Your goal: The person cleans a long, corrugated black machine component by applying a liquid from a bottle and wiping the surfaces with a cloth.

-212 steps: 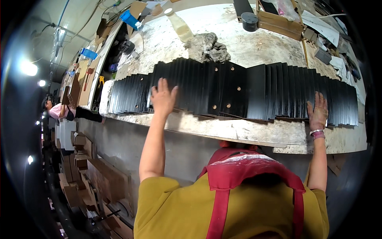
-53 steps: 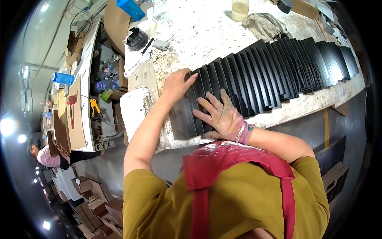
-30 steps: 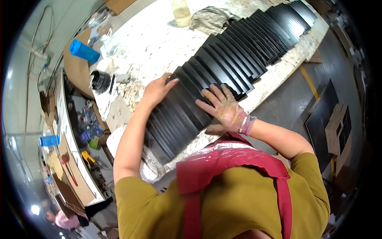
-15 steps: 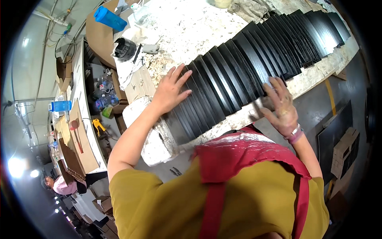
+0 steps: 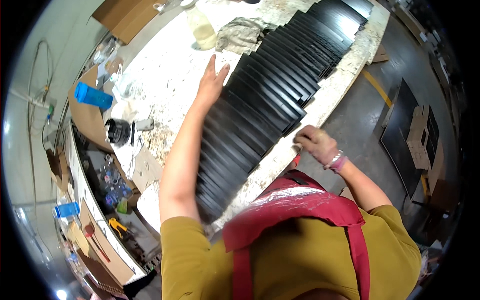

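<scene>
I see my left hand (image 5: 212, 82) spread flat, fingers straight, resting against the far edge of the long row of overlapping black panels (image 5: 265, 100) that runs slantwise across the speckled white surface (image 5: 165, 95). Half a second ago that hand lay lower down, near the close end of the row; now it sits about midway along it, with my forearm stretched over the nearer panels. My right hand (image 5: 315, 144) has come off the panels: before, its fingers were splayed on the near edge of the row, and now it is curled loosely at the rim of the surface, just beside the row. I cannot tell whether it pinches anything. The row itself looks more fanned out and straighter than it did a second back. Past my left hand lie a crumpled grey rag (image 5: 240, 35) touching the far side of the row and a pale plastic bottle (image 5: 202, 27) just beside it. Well to the left stand a blue container (image 5: 93, 95) and a black round tub (image 5: 118, 132).
</scene>
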Action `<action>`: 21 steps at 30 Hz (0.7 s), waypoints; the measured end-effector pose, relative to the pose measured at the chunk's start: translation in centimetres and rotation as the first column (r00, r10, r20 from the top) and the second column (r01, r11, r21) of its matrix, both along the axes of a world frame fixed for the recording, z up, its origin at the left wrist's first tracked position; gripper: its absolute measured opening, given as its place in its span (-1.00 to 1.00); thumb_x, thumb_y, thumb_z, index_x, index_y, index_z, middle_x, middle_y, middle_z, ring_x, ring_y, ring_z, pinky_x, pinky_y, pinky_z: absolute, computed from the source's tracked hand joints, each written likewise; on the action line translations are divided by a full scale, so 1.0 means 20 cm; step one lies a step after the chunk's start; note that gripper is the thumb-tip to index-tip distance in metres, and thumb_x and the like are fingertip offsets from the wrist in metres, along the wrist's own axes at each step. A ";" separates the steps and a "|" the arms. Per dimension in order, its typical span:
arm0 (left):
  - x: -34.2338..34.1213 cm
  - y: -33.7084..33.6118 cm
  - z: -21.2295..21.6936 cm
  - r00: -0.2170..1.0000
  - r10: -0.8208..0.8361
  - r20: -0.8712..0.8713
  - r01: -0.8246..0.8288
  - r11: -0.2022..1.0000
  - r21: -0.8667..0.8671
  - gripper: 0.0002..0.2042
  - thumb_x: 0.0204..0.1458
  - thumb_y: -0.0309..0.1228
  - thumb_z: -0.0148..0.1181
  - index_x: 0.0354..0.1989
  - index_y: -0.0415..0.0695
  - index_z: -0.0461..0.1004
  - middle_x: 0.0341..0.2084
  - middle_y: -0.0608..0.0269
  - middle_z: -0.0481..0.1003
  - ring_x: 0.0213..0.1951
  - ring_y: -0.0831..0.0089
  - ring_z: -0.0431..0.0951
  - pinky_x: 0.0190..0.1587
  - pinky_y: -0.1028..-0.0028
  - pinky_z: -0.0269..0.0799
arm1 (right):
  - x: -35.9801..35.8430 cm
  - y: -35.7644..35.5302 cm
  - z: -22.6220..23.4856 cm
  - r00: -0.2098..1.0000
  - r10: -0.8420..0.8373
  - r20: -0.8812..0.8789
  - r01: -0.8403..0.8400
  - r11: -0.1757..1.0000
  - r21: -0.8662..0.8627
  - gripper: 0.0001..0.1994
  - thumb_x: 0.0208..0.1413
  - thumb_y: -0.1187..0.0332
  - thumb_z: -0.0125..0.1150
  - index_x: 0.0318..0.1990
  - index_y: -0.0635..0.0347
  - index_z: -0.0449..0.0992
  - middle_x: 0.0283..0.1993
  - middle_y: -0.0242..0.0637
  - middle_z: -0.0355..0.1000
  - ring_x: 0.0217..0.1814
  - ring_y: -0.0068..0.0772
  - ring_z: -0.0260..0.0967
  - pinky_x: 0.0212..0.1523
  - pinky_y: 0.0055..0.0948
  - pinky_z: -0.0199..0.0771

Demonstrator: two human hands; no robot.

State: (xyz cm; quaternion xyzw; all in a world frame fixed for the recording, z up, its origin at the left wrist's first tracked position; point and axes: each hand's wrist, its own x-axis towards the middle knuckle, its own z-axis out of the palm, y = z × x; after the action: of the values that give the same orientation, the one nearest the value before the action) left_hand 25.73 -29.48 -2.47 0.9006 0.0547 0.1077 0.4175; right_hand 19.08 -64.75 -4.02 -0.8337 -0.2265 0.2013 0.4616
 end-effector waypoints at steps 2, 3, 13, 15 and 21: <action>0.13 -0.07 -0.03 0.993 -0.076 -0.086 0.089 0.984 0.156 -0.33 0.18 -0.02 0.03 0.30 -0.30 0.14 0.21 -0.27 0.27 0.25 -0.04 0.28 0.26 0.27 0.17 | 0.02 0.11 0.02 0.974 0.100 0.202 -0.089 0.994 -0.064 -0.78 0.10 0.27 0.16 -0.20 0.19 0.54 -0.24 -0.13 0.47 -0.17 -0.11 0.47 -0.11 -0.31 0.46; 0.16 -0.11 -0.04 0.978 -0.172 -0.119 0.204 0.902 0.379 -0.31 0.17 0.00 0.03 0.29 -0.32 0.15 0.18 -0.28 0.29 0.23 -0.04 0.30 0.25 0.28 0.19 | 0.04 0.15 0.06 0.984 0.101 0.148 -0.085 0.991 -0.106 -0.77 0.09 0.25 0.16 -0.20 0.19 0.54 -0.23 -0.11 0.47 -0.15 -0.05 0.45 -0.08 -0.25 0.44; 0.47 -0.16 -0.10 0.974 -0.145 -0.176 0.122 0.983 -0.134 -0.36 0.23 -0.02 -0.04 0.27 -0.35 0.20 0.17 -0.21 0.34 0.21 0.07 0.36 0.24 0.34 0.21 | 0.20 -0.01 0.00 0.923 -0.287 -0.256 0.318 0.944 0.090 -0.74 0.15 0.24 0.14 -0.09 0.20 0.48 -0.40 -0.24 0.49 -0.38 -0.45 0.47 -0.28 -0.45 0.46; 0.54 -0.19 -0.05 0.885 -0.275 -0.376 0.266 0.961 -0.076 -0.42 0.23 -0.03 -0.04 0.15 -0.36 0.35 0.11 -0.19 0.40 0.23 0.12 0.34 0.25 0.36 0.17 | 0.23 0.02 0.02 0.980 -0.195 -0.035 0.195 0.981 -0.016 -0.68 0.15 0.17 0.15 -0.07 0.21 0.45 -0.21 -0.09 0.51 -0.13 -0.14 0.47 -0.07 -0.32 0.44; 0.81 -0.24 -0.02 0.858 -0.397 -0.327 0.305 0.904 -0.299 -0.41 0.28 -0.02 -0.16 0.19 -0.37 0.32 0.18 -0.12 0.36 0.26 0.14 0.29 0.28 0.37 0.11 | 0.34 -0.13 -0.10 0.844 -0.491 -0.217 0.528 0.832 0.171 -0.55 0.08 0.28 0.24 0.13 0.19 0.37 -0.07 -0.23 0.46 0.01 -0.35 0.42 0.03 -0.40 0.41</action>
State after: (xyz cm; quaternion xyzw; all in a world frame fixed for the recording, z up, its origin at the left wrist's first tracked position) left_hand 41.87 -34.19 -2.84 0.8424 -0.0191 -0.1547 0.5158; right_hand 25.94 -67.37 -5.94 -0.7871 0.0221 0.1116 0.6063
